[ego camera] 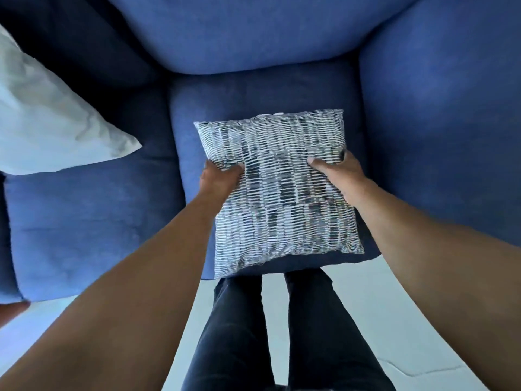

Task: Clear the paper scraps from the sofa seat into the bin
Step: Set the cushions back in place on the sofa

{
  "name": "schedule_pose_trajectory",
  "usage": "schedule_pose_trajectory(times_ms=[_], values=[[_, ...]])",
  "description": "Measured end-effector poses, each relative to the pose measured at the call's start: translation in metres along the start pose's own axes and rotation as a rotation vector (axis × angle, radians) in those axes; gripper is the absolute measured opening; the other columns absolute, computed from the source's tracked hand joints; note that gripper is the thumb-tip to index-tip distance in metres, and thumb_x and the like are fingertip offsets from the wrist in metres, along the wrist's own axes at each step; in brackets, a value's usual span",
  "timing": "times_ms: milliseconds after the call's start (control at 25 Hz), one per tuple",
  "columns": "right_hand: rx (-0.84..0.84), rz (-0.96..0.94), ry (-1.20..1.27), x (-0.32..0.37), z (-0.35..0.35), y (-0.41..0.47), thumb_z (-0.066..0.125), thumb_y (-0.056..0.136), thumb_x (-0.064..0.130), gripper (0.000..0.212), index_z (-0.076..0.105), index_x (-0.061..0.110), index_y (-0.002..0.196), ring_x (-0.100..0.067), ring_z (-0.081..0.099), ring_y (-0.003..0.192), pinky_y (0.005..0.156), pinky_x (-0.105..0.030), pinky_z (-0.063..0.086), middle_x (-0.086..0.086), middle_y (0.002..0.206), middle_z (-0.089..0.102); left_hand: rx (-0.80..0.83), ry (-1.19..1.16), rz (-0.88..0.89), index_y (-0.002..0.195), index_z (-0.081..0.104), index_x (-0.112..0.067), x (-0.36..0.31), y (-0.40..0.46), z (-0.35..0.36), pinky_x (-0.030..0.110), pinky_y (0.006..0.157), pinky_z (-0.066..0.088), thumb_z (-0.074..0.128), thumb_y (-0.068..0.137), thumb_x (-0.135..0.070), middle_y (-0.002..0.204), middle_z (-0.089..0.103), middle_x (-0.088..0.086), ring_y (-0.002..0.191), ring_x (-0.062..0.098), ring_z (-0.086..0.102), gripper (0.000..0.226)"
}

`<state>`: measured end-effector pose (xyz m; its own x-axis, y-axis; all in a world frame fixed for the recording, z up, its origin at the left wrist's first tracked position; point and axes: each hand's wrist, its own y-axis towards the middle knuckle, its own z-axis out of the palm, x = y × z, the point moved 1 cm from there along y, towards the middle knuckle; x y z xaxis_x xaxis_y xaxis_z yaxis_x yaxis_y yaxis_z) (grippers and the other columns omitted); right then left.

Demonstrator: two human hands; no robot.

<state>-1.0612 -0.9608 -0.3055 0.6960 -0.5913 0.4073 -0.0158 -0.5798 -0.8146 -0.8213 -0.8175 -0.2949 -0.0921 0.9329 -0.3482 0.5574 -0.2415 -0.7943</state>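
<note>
A patterned black-and-white cushion [279, 190] lies over the right-hand seat of the blue sofa [93, 221]. My left hand [218, 179] grips its left edge, thumb on top. On the right edge my right hand [337, 172] holds it the same way. Whether the cushion rests on the seat or is lifted off it I cannot tell. No paper scraps and no bin show in the head view; the seat under the cushion is hidden.
A plain white pillow [48, 122] leans at the left over the other seat. The sofa's back cushions [253, 32] and right armrest [439, 114] wall in the seat. My legs in dark trousers [282, 334] stand on a pale floor [394, 320] at the sofa's front edge.
</note>
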Motion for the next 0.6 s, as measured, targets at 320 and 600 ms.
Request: schedule_pose_trajectory(times_ms=[320, 600], values=[[0.075, -0.164, 0.447, 0.066, -0.044, -0.037, 0.088, 0.064, 0.009, 0.054, 0.066, 0.006, 0.113, -0.021, 0.076, 0.089, 0.079, -0.036, 0.061, -0.007, 0.102, 0.077, -0.022, -0.479, 0.148, 0.105, 0.062, -0.014, -0.059, -0.057, -0.045, 0.040, 0.071, 0.063, 0.078, 0.077, -0.005, 0.101, 0.075, 0.007, 0.086, 0.023, 0.074, 0.034], [-0.029, -0.513, 0.466, 0.158, -0.076, -0.048, 0.075, 0.071, -0.010, 0.037, 0.069, 0.006, 0.103, -0.014, 0.073, 0.088, 0.077, -0.029, 0.061, -0.002, 0.097, 0.075, -0.229, -0.429, 0.454, 0.101, 0.063, -0.019, -0.145, -0.059, -0.088, 0.028, 0.071, 0.060, 0.077, 0.065, -0.002, 0.092, 0.075, -0.006, 0.085, 0.010, 0.071, 0.042]])
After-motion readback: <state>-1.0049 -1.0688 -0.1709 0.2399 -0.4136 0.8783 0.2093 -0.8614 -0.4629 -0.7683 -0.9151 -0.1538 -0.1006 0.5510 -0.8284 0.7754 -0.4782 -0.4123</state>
